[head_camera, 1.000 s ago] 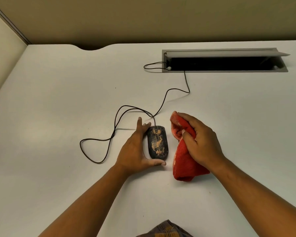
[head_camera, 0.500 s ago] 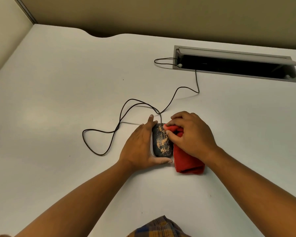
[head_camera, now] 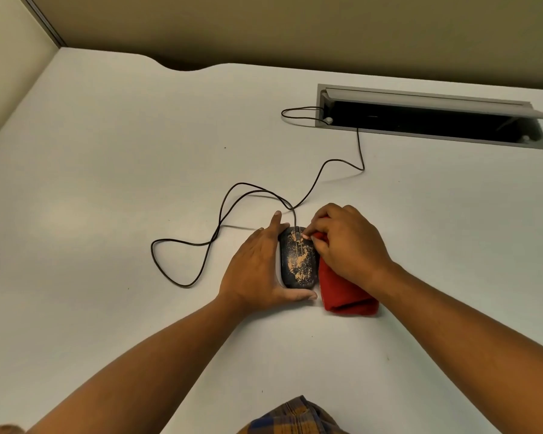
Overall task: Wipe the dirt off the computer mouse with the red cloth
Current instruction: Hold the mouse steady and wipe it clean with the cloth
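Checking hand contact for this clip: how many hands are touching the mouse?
2. The left hand braces the mouse along its left side and near end; the right hand, holding the red cloth, touches its far right edge with the fingertips.

An office desk is shown. A wide white desk top (head_camera: 107,189) fills the view, with a curved notch cut into its far edge. A grey cable slot (head_camera: 433,117) with a raised flap is set into the desk near the far right corner. A black cord (head_camera: 326,166) is led from that slot to a computer mouse (head_camera: 297,261) near the middle. Plain beige divider walls (head_camera: 264,26) are seen along the far and left edges.
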